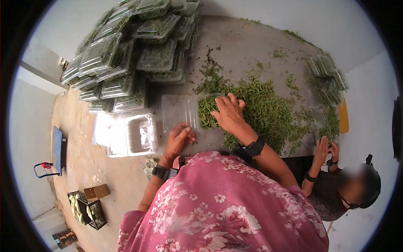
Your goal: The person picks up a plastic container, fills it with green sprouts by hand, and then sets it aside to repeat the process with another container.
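A clear plastic clamshell container (178, 110) lies unfolded on the table, its lid flat to the left and its right half filled with green herb sprigs (206, 112). My left hand (180, 136) is closed at the container's near edge, by the hinge, fingers curled against the plastic. With fingers spread, my right hand (230, 112) lies over the sprigs in the filled half, palm down. Just right of it spreads a loose heap of the same greens (268, 109), which touches the container's side.
Tall stacks of filled containers (157, 56) stand at the back left. Nested open containers (140, 134) lie at the near left edge. At right, a co-worker (323, 185) has hands by another container (321, 119). A blue trolley (58, 145) and black crate (95, 215) are on the floor.
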The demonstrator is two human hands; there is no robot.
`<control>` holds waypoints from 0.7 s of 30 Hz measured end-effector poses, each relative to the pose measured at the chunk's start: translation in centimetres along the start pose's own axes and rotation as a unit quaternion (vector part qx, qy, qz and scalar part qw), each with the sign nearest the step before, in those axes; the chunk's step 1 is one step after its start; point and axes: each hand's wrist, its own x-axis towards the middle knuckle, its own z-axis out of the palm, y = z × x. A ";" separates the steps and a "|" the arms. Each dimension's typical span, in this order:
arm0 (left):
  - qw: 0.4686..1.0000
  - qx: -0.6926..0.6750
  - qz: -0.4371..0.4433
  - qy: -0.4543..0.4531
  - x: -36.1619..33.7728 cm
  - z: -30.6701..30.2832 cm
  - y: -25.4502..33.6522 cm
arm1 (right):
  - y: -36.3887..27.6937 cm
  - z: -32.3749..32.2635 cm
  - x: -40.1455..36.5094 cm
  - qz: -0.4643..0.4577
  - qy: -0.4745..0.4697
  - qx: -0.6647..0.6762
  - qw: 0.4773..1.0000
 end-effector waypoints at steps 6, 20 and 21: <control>1.000 -0.001 0.003 -0.007 0.2 -0.1 -0.2 | -2.2 -1.1 0.1 -0.068 0.013 0.047 0.996; 1.000 -0.020 0.001 -0.002 0.4 -0.2 -0.6 | -1.7 0.3 -0.5 -0.134 0.028 0.128 0.982; 1.000 -0.024 -0.001 -0.001 0.4 -0.2 -0.6 | -1.3 -0.2 -0.7 -0.122 0.044 0.150 0.980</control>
